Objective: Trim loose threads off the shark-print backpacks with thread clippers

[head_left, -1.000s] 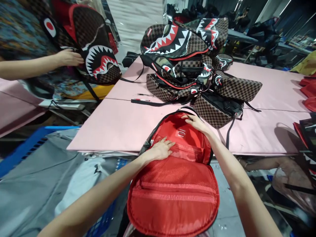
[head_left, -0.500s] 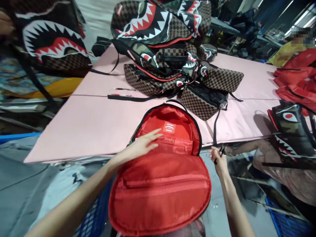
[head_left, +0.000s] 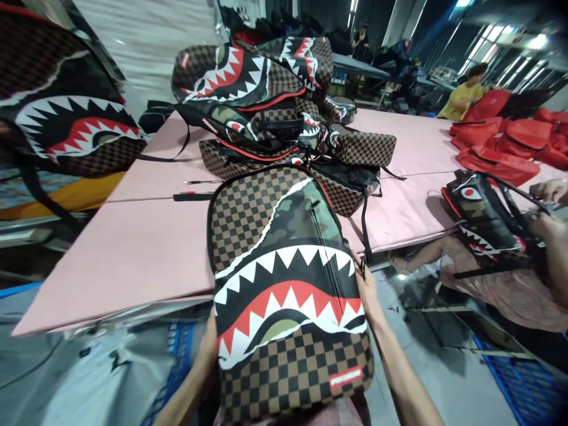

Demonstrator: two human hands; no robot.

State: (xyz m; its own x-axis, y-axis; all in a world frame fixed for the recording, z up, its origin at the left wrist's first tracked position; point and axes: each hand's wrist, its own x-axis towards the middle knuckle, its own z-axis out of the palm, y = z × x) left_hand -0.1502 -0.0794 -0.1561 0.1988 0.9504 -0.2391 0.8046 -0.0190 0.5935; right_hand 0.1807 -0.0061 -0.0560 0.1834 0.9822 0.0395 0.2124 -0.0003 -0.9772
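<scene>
- Facing its printed front up at the camera, backpack (head_left: 288, 296) is at centre, at the near edge of the pink tabletop (head_left: 146, 248). Upper part overlaps the tabletop in view; can't tell if it touches. Lower end is over pinkish cloth (head_left: 339, 416) on the person's side.
- Long axis runs away from the person, top leaning slightly left of bottom in view. Rounded top points at the bag pile (head_left: 275, 112), flatter bottom at the person.
- Front: checks upper left and along the bottom, camo upper right, toothed mouth across the middle, red label (head_left: 346, 378) low right. Thin dark strands (head_left: 327, 254) lie over camo and teeth.
- Right hand (head_left: 366, 287): at the backpack's right edge, grip closed round a small dark tool (head_left: 362, 268), tip poking up.
- Left hand (head_left: 213, 331): at the left side, mostly hidden behind the backpack. Can't tell whether that grip is open or closed.
- Black strap (head_left: 193, 196) lies flat on the tabletop, left of the backpack's top.
- Left edge of view: another toothed backpack (head_left: 80, 112), blurred.
- Right: co-worker's hands (head_left: 550, 207) at a shark-eyed bag (head_left: 483, 207); red bags (head_left: 501, 139) beyond, on the tabletop.
</scene>
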